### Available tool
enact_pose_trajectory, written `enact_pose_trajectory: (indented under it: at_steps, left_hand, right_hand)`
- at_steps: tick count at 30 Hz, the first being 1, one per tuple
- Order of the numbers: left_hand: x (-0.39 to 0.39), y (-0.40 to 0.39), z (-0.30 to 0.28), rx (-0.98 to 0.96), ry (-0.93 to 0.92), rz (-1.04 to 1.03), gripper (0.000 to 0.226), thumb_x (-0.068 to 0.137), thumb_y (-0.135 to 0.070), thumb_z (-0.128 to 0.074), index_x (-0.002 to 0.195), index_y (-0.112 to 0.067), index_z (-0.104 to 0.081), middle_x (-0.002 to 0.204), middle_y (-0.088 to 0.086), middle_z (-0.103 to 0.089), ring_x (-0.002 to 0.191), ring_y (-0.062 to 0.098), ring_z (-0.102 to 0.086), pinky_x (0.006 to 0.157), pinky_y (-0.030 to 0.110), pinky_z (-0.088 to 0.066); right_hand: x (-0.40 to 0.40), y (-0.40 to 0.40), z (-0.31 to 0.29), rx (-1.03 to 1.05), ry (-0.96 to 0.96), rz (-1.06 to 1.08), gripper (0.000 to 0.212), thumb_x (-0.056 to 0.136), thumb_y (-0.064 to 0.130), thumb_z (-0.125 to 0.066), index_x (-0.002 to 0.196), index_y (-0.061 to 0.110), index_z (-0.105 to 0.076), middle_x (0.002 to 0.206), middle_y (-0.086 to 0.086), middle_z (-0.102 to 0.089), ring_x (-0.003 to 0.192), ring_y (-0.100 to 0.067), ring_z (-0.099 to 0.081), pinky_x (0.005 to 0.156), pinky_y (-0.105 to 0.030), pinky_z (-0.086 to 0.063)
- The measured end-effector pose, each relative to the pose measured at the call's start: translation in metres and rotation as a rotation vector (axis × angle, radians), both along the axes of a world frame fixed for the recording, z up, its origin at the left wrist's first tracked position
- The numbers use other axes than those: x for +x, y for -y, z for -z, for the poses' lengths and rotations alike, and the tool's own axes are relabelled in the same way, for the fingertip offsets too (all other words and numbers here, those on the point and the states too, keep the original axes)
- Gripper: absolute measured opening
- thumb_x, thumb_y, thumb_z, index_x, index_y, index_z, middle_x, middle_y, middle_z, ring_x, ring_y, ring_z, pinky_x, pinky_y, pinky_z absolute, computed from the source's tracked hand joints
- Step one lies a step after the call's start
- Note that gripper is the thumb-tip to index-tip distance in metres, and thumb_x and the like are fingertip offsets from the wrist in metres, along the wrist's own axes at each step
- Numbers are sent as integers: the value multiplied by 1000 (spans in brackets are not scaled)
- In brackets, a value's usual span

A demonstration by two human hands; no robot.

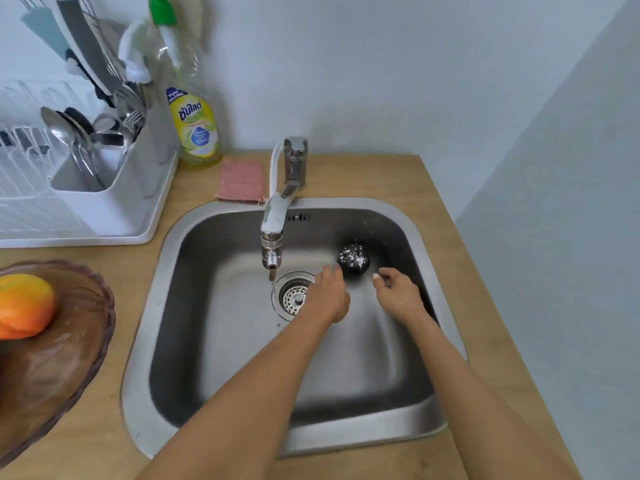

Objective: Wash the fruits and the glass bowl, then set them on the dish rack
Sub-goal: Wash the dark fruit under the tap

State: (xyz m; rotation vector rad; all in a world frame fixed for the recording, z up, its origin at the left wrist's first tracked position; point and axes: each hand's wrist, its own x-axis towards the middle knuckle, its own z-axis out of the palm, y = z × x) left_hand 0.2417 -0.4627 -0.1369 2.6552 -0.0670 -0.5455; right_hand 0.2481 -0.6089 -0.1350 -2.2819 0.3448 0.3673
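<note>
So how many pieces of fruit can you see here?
2: an orange-yellow fruit in the glass bowl at left, and a dark round fruit in the sink. More may lie out of view.

— How is the light?
— Soft and even, fairly bright; no hard shadows, only a dim shade inside the sink [408,216].
— Any glare?
— Pale sheen on the faucet [273,220] and the sink's rim.
— Sharpness?
— Mushy throughout (compression smear, mostly); the glass bowl [69,358] at the left edge is blurred, and the worktop [450,188] edges bow from the wide lens.
</note>
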Motion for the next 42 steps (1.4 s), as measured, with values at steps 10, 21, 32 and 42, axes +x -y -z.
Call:
enact_pose_trajectory:
  at_steps: [10,21,32,42]
  left_hand:
    - [49,8,15,-263,-82,-174,79,95,-17,-50,151,-2,4,159,17,-6,145,33,-19,117,38,-22]
    - [24,9,22,-451,-70,-295,55,88,-12,-53,140,-4,-37,136,19,-49,123,34,-48,104,35,-40]
    - [-50,-9,17,-694,83,-318,79,61,-29,-89,122,-13,-41,120,5,-53,107,18,-52,86,21,-39]
    - [-102,-44,5,-647,210,-313,79,60,-36,-87,123,-20,-42,117,-2,-55,109,17,-50,87,25,-41]
  right_hand:
    - [47,-12,27,214,-27,167,44,97,33,-50,135,13,-52,117,-7,-64,107,-22,-58,103,-40,-44]
    - [28,-19,35,347,-79,286,40,100,38,-36,124,14,-58,96,-7,-66,102,-31,-65,98,-48,-49]
    - [-49,-26,11,520,-48,415,32,103,27,-34,105,16,-64,94,-11,-68,83,-24,-69,71,-30,-55]
    - [-106,-53,-12,618,-97,378,29,102,29,-39,110,11,-60,98,-17,-69,78,-23,-69,70,-28,-54]
